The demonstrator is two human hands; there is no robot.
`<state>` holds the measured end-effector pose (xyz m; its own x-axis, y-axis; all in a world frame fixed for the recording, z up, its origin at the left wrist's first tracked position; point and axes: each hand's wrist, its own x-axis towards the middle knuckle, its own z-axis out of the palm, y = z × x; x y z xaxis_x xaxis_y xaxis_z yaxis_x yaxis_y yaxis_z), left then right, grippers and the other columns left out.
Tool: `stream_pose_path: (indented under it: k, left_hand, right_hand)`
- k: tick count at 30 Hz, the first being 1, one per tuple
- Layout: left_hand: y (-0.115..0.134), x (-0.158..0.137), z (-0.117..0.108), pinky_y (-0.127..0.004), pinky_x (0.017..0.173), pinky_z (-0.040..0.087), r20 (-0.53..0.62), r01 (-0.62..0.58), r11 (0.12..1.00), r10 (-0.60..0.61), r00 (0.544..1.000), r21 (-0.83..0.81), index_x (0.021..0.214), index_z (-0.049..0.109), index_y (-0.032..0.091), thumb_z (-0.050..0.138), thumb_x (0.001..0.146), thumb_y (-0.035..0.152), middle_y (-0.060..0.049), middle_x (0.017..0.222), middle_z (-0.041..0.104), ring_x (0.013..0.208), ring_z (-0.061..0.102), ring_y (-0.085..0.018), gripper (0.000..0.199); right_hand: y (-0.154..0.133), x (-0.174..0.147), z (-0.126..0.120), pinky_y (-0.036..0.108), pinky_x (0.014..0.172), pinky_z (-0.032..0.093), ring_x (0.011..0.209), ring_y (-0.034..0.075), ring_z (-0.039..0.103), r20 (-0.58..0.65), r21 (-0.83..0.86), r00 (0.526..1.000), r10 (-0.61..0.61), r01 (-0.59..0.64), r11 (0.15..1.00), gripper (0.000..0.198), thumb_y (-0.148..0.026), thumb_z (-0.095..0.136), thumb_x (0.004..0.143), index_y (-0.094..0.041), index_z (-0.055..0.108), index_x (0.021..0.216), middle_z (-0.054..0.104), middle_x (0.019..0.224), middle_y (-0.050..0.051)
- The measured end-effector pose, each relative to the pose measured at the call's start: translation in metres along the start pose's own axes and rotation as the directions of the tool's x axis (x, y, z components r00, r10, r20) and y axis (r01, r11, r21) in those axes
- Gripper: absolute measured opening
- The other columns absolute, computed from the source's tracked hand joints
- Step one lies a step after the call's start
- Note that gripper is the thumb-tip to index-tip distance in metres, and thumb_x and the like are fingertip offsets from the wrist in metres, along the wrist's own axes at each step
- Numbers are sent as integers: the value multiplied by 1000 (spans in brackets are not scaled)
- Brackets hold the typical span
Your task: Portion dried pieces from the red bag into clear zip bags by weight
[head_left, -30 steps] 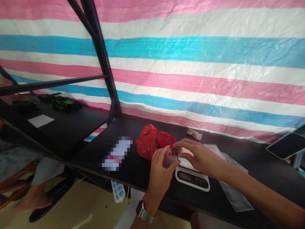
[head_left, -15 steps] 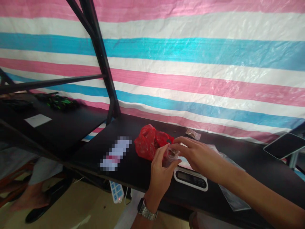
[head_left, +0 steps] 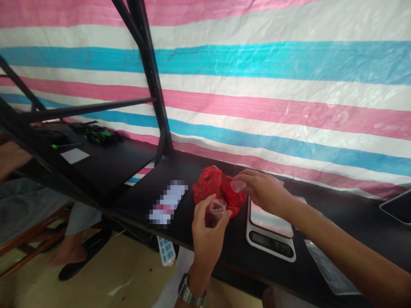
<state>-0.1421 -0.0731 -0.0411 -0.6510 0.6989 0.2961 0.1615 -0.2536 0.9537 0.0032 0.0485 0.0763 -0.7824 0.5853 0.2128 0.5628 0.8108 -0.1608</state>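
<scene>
My left hand [head_left: 210, 231] is closed around a small clear plastic bag [head_left: 218, 207], whose mouth gapes between thumb and fingers. Over the red plastic bag [head_left: 208, 185], my right hand [head_left: 258, 186] pinches a small clear plastic cup [head_left: 238, 185]. The red bag lies open on the black table [head_left: 135, 197], with some dark contents showing that I cannot make out. To the right of the clear bag and below my right hand stands a white kitchen scale [head_left: 272, 244] with a shiny plate and a dark display.
A flat clear plastic bag [head_left: 334, 271] lies under my right forearm. A phone [head_left: 400, 207] leans at the right edge. Left of the red bag lies a blurred-out slip [head_left: 167, 202]. A power strip [head_left: 166, 251] hangs below the table edge. Another person's foot [head_left: 69, 250] shows at left.
My hands have moved apart. The left, with the clear bag, is now in front of the red bag; the right, with the cup, is over it. More of the scale shows.
</scene>
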Motion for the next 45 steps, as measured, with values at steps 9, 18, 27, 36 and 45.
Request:
stream_pose_path:
  k: [9,18,27,36,45]
  left_hand:
    - [-14,12,-20,-38,89,58,-56,327,945,-328,943,-26,120,71,18,84,71,48,-9,108,77,96,73,-24,59]
    - [-19,17,-17,-33,88,60,9,360,915,-365,931,-183,119,70,16,88,70,41,-7,102,79,91,75,-19,58]
    - [-20,20,-17,-38,93,61,-12,338,899,-355,935,-278,116,71,16,90,70,49,-10,106,80,100,77,-24,60]
    - [-17,13,-17,-39,94,59,-36,160,985,-163,986,-68,123,72,19,85,78,46,-9,114,73,102,72,-23,54]
    - [-14,-2,-1,-44,97,58,7,-139,971,140,990,195,126,74,27,85,81,36,-7,110,66,103,67,-25,47]
  right_hand:
    - [-21,62,61,38,104,46,127,31,65,307,-268,952,-18,105,958,23,-6,63,89,-10,78,107,78,120,19]
    - [-22,67,74,34,94,52,114,31,74,327,-115,944,-44,86,990,26,-7,63,84,-10,79,104,79,119,21]
    - [-13,57,72,23,80,53,90,19,76,290,215,953,-89,26,976,33,1,56,77,-15,78,95,83,98,6]
    - [11,33,75,36,94,57,97,22,76,186,761,980,67,-187,621,23,-15,67,81,-14,75,103,81,103,10]
    - [4,-4,30,41,98,57,104,23,74,72,742,992,104,-123,659,24,-18,67,89,-18,74,111,80,114,10]
